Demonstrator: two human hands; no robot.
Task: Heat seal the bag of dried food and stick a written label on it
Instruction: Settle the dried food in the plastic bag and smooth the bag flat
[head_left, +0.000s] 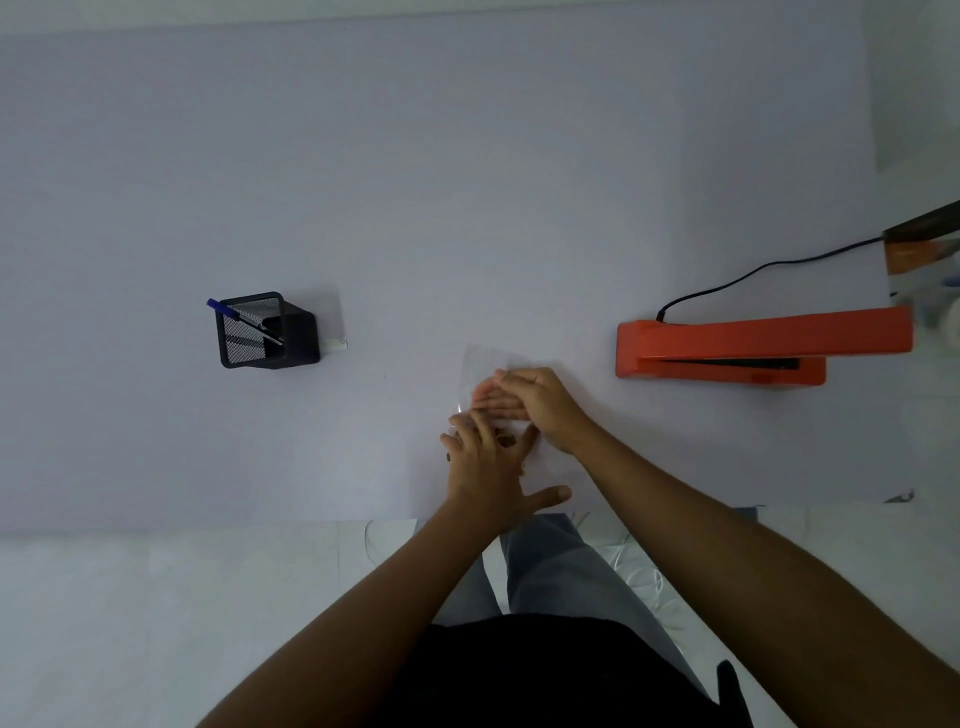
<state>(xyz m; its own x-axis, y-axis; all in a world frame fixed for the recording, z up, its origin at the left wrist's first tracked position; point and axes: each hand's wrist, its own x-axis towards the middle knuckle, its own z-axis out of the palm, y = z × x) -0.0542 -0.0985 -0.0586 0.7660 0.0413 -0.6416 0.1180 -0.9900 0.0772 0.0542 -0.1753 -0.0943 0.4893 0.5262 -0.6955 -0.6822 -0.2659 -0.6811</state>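
Both hands (498, 447) flat on clear bag (485, 364), near table edge (208, 525).

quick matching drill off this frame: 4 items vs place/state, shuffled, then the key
Items
1. heat sealer
2. mesh pen holder
3. clear bag
4. blue pen

Place or state
A. flat on the table under both hands
B. orange, right side of the table, black cord attached
C. leaning in a black cup, cap end sticking out
D. black, left side of the table

Pairs: 1-B, 2-D, 3-A, 4-C
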